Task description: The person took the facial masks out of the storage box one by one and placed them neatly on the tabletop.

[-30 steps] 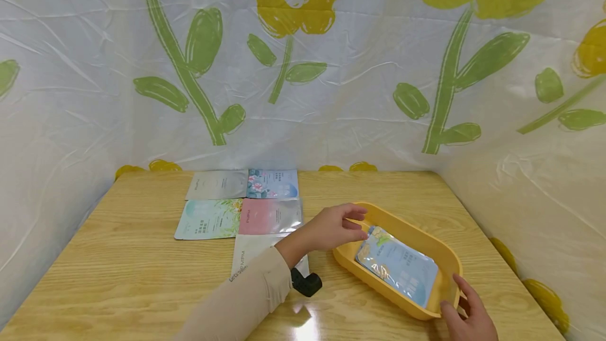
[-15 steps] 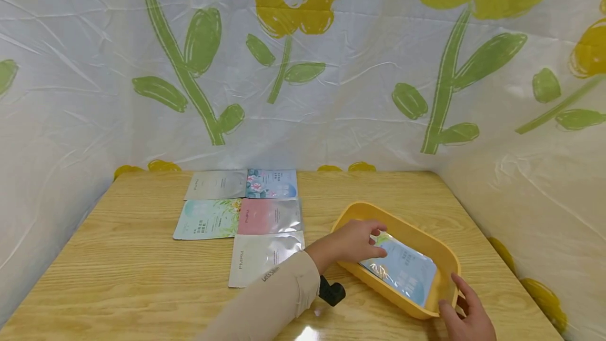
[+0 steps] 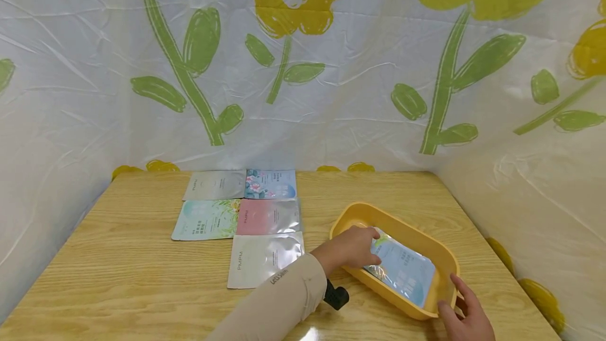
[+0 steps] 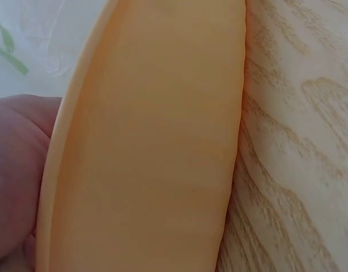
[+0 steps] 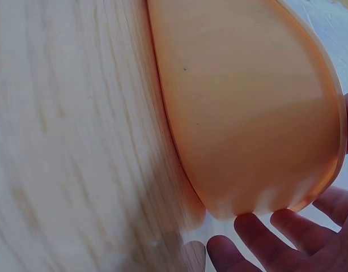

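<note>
A yellow plastic tray [image 3: 402,304] stands at an angle on the right of the table, with light-blue sheet mask packets [image 3: 407,267] stacked flat inside. My left hand [image 3: 350,246] reaches over the tray's left side. Its thumb and fingers are at the left end of the top packet, which the hand partly covers; I cannot tell whether they pinch it. At the near right end, my right hand [image 3: 468,309] holds the tray's rim. In the right wrist view several fingertips [image 5: 245,224] press the outer wall from below, and the thumb is at the rim.
Left of the tray, sheet mask packets lie in rows: grey [image 3: 215,184], blue floral [image 3: 270,183], green [image 3: 206,219], pink and silver [image 3: 270,217], and a pale one [image 3: 262,259] partly near the left sleeve. A flowered curtain [image 3: 341,93] borders the table [image 3: 118,267].
My left hand has moved right and down from the tray's left rim onto the end of the packet stack. My right hand and the tray have stayed in place.
</note>
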The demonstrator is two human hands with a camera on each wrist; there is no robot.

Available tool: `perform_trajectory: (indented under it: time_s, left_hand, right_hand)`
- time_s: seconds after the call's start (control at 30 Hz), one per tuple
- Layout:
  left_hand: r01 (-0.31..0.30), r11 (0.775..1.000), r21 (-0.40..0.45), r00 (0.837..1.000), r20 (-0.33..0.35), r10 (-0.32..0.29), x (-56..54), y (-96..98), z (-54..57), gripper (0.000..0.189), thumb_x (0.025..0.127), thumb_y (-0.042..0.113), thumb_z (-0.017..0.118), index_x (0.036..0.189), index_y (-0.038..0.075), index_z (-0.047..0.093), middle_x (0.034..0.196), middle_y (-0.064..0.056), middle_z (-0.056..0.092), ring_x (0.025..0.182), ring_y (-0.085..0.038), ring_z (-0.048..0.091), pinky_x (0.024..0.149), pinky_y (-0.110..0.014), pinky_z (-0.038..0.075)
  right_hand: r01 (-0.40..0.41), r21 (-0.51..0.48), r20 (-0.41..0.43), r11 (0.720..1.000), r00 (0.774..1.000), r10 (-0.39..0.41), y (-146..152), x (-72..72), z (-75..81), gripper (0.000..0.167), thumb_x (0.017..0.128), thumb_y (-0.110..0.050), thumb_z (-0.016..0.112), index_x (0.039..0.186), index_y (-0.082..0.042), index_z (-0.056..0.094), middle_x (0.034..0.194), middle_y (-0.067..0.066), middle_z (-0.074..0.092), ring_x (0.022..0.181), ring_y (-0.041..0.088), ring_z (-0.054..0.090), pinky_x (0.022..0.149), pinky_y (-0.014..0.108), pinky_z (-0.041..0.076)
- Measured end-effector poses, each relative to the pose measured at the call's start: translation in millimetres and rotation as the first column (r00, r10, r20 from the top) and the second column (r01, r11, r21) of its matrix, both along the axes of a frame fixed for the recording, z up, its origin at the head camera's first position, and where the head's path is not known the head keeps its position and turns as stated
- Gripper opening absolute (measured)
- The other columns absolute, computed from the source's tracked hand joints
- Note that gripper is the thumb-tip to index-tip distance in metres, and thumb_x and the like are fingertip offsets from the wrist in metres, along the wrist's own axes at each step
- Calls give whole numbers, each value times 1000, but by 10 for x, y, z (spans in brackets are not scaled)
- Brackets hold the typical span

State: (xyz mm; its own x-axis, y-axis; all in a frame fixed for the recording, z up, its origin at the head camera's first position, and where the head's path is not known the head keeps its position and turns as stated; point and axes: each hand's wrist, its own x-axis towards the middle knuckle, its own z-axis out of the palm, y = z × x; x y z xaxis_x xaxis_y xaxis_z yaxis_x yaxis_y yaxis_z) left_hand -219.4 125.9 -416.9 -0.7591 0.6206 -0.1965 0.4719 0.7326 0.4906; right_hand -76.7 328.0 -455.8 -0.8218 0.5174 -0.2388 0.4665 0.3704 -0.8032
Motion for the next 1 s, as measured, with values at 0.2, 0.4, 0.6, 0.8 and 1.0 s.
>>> perform_trajectory:
  time_s: [0.2, 0.4, 0.6, 0.8, 1.0]
  left_hand:
    - [-21, 1000, -18, 1000, -16, 20, 6, 11, -29, 56, 92, 35, 74, 143, 22, 54, 82, 10, 66, 72, -6, 54, 74, -18, 43]
    - [-68, 998, -9, 998, -2, 68, -1, 10, -19, 55, 92, 34, 74, 142, 21, 55, 96, 9, 71, 79, -5, 55, 76, -19, 44]
    - [-99, 995, -15, 995, -14, 99, -9, 22, -13, 53, 91, 34, 75, 138, 19, 58, 117, 8, 67, 91, -3, 57, 83, -19, 47]
    - [-145, 988, -48, 989, 5, 145, -32, 45, -24, 56, 89, 35, 77, 139, 18, 58, 120, 7, 66, 96, -5, 58, 86, -21, 48]
    - [-137, 989, -57, 991, -4, 137, -41, 60, -36, 56, 88, 36, 77, 138, 18, 60, 120, 6, 66, 104, -6, 59, 88, -21, 47]
  right_hand:
    - [-3, -8, 9, 1000, 1000, 3, 8, 1, -6, 74, 95, -16, 54, 159, -2, 18, 156, 32, 24, 133, 50, 37, 61, 8, 39]
    - [-4, -9, 6, 1000, 1000, 4, 10, -1, -3, 74, 96, -17, 54, 159, -1, 18, 156, 33, 24, 133, 50, 37, 60, 8, 38]
    - [-8, -20, -5, 1000, 1000, 7, 6, 1, 4, 74, 97, -17, 54, 159, -1, 17, 155, 34, 24, 133, 51, 37, 61, 8, 39]
    - [7, -19, -12, 1000, 1000, -7, -10, 0, 9, 74, 96, -16, 54, 159, -2, 19, 155, 34, 26, 132, 50, 38, 61, 9, 40]
    - [0, -11, -2, 1000, 1000, 0, 8, -1, -5, 74, 96, -17, 55, 159, -2, 18, 155, 33, 25, 132, 50, 38, 60, 8, 39]
